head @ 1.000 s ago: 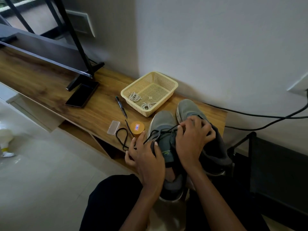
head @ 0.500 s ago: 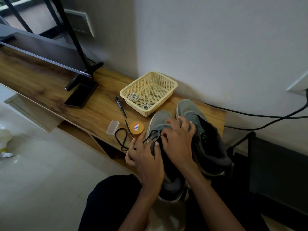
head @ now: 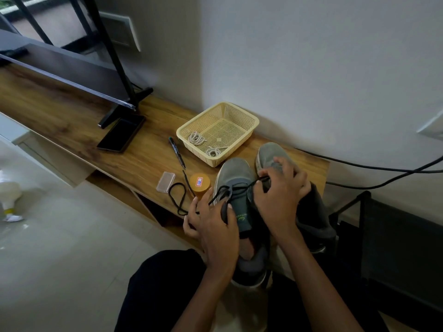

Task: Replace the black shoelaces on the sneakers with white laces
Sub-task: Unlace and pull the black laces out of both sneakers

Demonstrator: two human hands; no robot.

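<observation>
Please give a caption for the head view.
Right hand pinches black shoelace on sneaker, left hand holding it; white laces in basket.

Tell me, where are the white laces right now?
In the head view, the white laces lie coiled inside the yellow basket on the wooden shelf, just beyond the sneakers and right of the pen.

There are two grey sneakers [head: 236, 171], two hands (left hand [head: 215, 226], right hand [head: 280, 195]) and one black shoelace [head: 169, 194]. At eleven o'clock of the sneakers sits one yellow basket [head: 247, 123] with two white lace coils [head: 197, 138]. Toward nine and ten o'clock lie one pen [head: 177, 152], one phone [head: 121, 135], one clear case [head: 165, 182] and one orange tub [head: 200, 184].
</observation>
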